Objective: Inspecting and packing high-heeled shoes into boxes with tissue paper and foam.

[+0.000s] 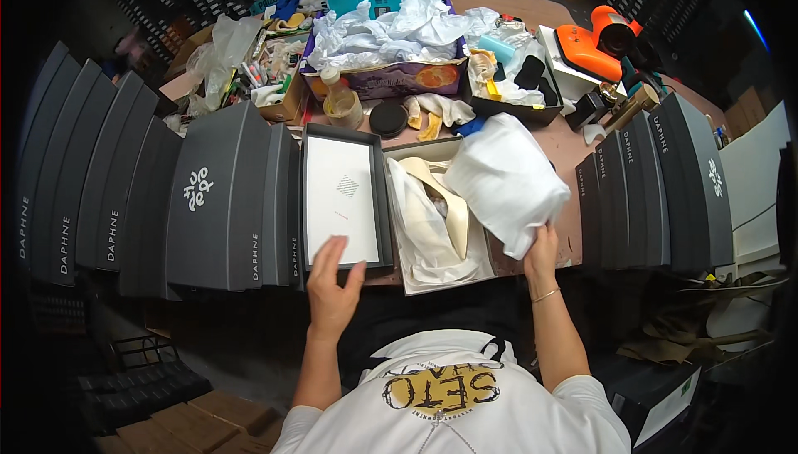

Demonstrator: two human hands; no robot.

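Note:
My right hand (542, 248) grips the lower edge of a white wrapping sheet (509, 175), which is lifted over the right side of an open shoe box (455, 282). In that box lies a cream high-heeled shoe (456, 225), with thin white wrapping (416, 234) beside and under it. Whether a second shoe lies there is hidden. My left hand (332, 290) is empty, fingers apart, at the near edge of the dark box lid (386, 221). A white printed paper (337, 180) lies flat in the lid, left of the shoe box.
Grey shoe boxes (218, 196) stand in a row at left, more grey boxes (644, 180) at right. Behind are a carton (391, 81) full of crumpled tissue, a bottle (342, 107), a round black lid (388, 119), a black tray (519, 109) and an orange tool (586, 51).

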